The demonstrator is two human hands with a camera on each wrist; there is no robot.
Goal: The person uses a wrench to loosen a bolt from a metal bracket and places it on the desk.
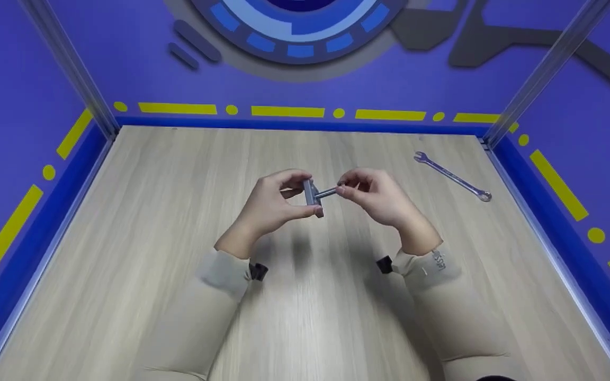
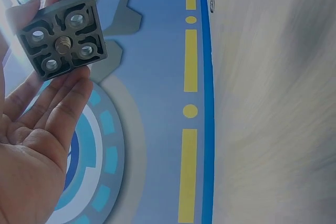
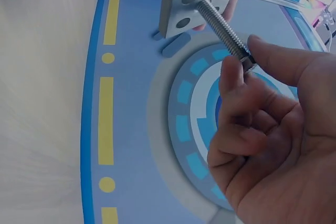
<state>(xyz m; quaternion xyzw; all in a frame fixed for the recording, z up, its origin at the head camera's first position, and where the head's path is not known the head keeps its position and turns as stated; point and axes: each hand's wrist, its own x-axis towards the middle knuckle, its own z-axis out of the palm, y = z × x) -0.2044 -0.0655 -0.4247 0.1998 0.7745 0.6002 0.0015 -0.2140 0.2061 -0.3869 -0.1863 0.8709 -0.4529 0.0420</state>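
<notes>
Above the middle of the table, my left hand [image 1: 273, 203] holds a small square grey metal plate [image 1: 310, 192] by its edges, between thumb and fingers. A threaded bolt [image 1: 327, 192] stands in the plate's centre hole. In the left wrist view the bolt's tip [image 2: 63, 45] shows at the ribbed face of the plate, among several corner holes. My right hand [image 1: 382, 198] pinches the bolt's head end [image 3: 247, 62] between thumb and index finger, with the other fingers curled in. A long threaded length of the bolt lies between plate and fingertips.
A combination wrench [image 1: 452, 176] lies at the back right of the wooden table [image 1: 141, 222]. Blue walls [image 1: 337, 90] with yellow markings enclose the back and sides, with metal posts [image 1: 548, 69] at the corners.
</notes>
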